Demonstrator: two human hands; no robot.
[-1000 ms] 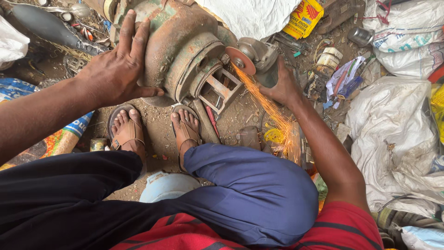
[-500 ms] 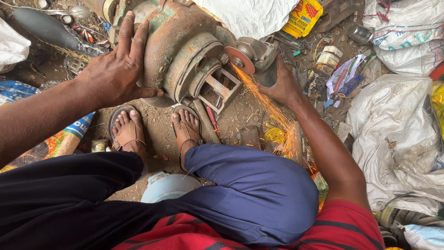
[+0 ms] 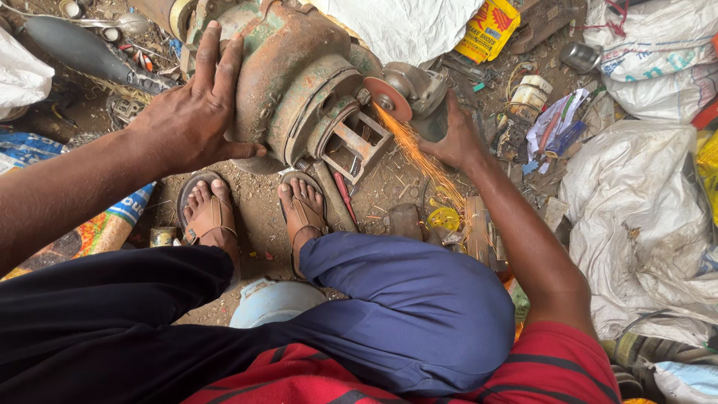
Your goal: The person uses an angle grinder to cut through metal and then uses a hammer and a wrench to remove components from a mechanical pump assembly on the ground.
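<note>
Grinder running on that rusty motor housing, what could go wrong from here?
1. Sparks stream toward the sandalled feet and floor litter: burn or fire risk.
2. The right hand alone holds the angle grinder: kickback may throw the disc.
3. The bare left hand steadies the motor housing close to the cut.

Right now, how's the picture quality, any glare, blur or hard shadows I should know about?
Head view: soft, even daylight with no hard shadows; the left hand on the rusty motor housing is sharp. The only bright spot is the spark stream off the grinder disc, streaked by motion. The right hand stays clear. White sacks run pale, near overexposure; wide-angle stretch at the edges.
</note>
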